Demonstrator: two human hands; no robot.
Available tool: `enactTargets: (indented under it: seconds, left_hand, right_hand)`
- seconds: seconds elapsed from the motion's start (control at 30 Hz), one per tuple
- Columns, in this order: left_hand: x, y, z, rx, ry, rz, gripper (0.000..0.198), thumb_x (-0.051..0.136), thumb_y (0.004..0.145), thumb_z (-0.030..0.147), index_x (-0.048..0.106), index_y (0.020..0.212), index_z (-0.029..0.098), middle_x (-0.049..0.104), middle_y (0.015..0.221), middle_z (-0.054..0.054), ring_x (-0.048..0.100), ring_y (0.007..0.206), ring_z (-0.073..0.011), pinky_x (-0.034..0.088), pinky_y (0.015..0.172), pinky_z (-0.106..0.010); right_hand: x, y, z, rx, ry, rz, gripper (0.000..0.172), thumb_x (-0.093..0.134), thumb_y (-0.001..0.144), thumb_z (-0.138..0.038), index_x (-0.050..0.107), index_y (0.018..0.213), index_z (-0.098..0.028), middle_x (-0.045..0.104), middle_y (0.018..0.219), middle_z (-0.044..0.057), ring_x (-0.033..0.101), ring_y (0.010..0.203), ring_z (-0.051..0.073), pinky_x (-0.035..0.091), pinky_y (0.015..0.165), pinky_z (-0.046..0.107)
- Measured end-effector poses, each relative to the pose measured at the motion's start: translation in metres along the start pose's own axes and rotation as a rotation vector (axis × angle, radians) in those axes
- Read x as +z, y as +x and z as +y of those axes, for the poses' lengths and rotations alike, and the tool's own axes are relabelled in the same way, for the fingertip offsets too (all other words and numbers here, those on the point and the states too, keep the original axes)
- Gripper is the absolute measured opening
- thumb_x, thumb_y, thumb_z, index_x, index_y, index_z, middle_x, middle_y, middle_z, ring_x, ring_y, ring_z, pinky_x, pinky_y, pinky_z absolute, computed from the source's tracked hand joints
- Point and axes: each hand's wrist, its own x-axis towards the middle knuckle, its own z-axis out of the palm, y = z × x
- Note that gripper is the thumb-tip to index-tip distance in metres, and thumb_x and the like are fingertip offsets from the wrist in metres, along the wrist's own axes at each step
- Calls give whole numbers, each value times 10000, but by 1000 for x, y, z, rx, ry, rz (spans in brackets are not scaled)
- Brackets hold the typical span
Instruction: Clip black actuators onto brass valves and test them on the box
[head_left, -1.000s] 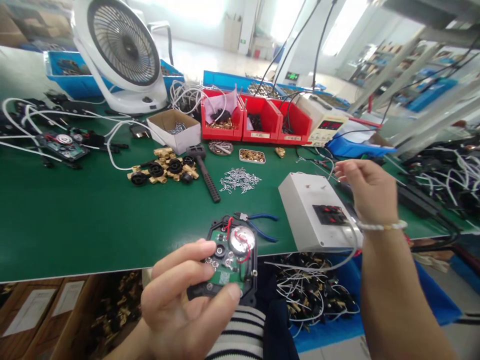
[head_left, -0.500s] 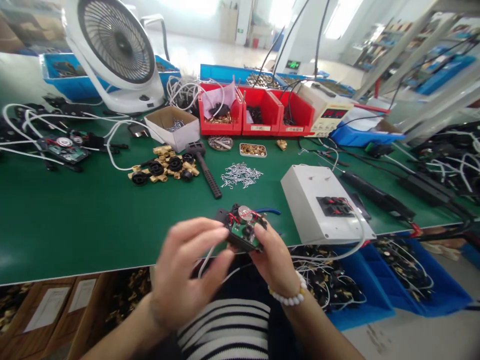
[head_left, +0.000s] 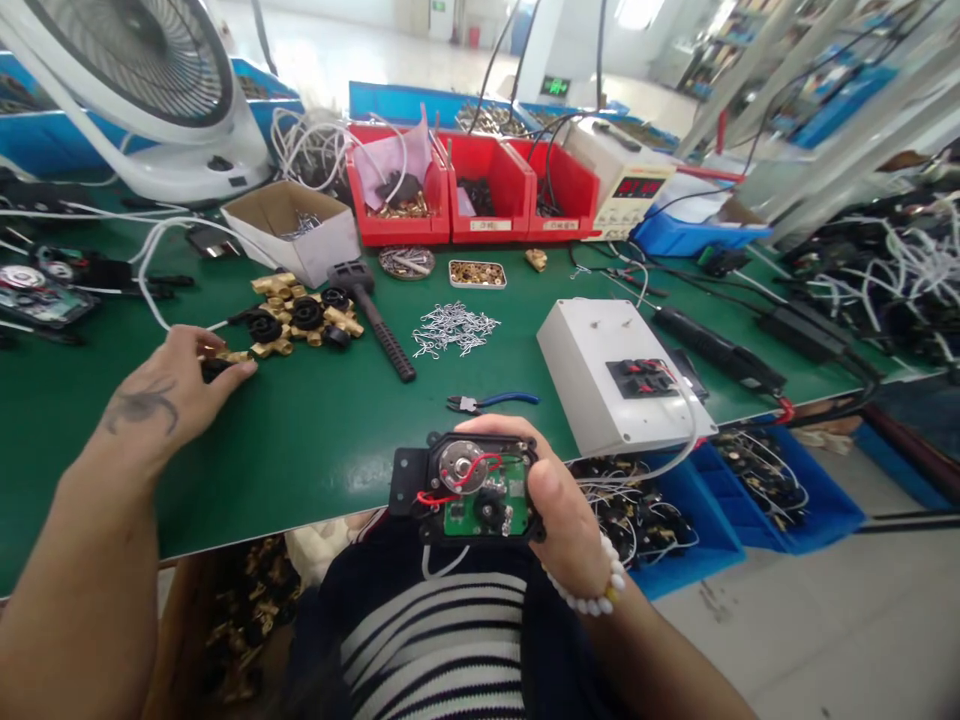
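My right hand (head_left: 562, 500) holds an open black housing (head_left: 480, 490) with a green circuit board, a round metal motor and red wires, above the table's front edge. My left hand (head_left: 176, 385) is at the left end of a cluster of brass fittings with black knobs (head_left: 304, 315), its thumb and fingers closed round a brass fitting with a black knob (head_left: 217, 367). Blue-handled cutters (head_left: 495, 402) lie just beyond the housing. A pile of silver clips (head_left: 455, 330) and a black hammer-shaped tool (head_left: 379, 325) lie farther back.
Red bins (head_left: 491, 228), a white carton (head_left: 322, 245) and a fan (head_left: 187, 170) stand at the back. A grey box (head_left: 592, 425) with terminals is at the right, beside a black tool (head_left: 720, 350). Blue crates (head_left: 712, 530) of wired parts sit below the table edge.
My left hand has moved from beside the housing out to the brass fittings and closed on one. The housing is now tilted up in my right hand, and the view has shifted.
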Motion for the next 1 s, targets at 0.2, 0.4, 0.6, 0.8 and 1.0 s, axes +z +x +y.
enactTargets:
  seconds: [0.2, 0.4, 0.6, 0.8, 1.0]
  left_hand:
    - [-11, -47, 41, -22, 165, -143, 377, 632, 886, 476, 566, 1078, 158, 600, 928, -58, 681, 954, -335, 571, 885, -540]
    - [-3, -96, 50, 173, 144, -34, 525, 493, 951, 524, 596, 1221, 86, 664, 1132, -192, 628, 1080, -360, 531, 964, -508]
    - [-7, -110, 60, 109, -4, 24, 515, 485, 934, 606, 673, 1071, 147, 681, 968, -115, 656, 841, -279, 555, 814, -407]
    - [-21, -122, 92, 188, -191, 185, 470, 601, 907, 567, 670, 1103, 145, 668, 1006, -87, 651, 870, -234, 557, 801, -379]
    - [-35, -140, 124, 153, -588, 72, 385, 756, 849, 334, 624, 1205, 269, 653, 1138, -18, 653, 1065, -195, 541, 960, -350]
  right_hand:
    - [0, 0, -2, 27, 45, 16, 475, 474, 972, -650, 648, 1221, -285, 642, 1244, 65, 595, 1204, 263, 452, 1085, 477]
    - [1, -1, -3, 50, 73, 9, 514, 464, 961, -683, 644, 1225, -280, 651, 1238, 71, 614, 1179, 265, 480, 1054, 473]
    - [5, 2, -3, 67, 79, 41, 538, 475, 950, -699, 644, 1202, -254, 655, 1207, 76, 647, 1078, 230, 550, 933, 386]
    - [4, 21, 15, 307, 118, -22, 511, 691, 877, -565, 561, 1217, -207, 648, 920, 18, 612, 699, 123, 540, 628, 242]
    - [2, 43, 39, 354, -424, -110, 600, 679, 875, -425, 485, 1368, -143, 658, 1014, 76, 621, 755, 167, 556, 753, 345]
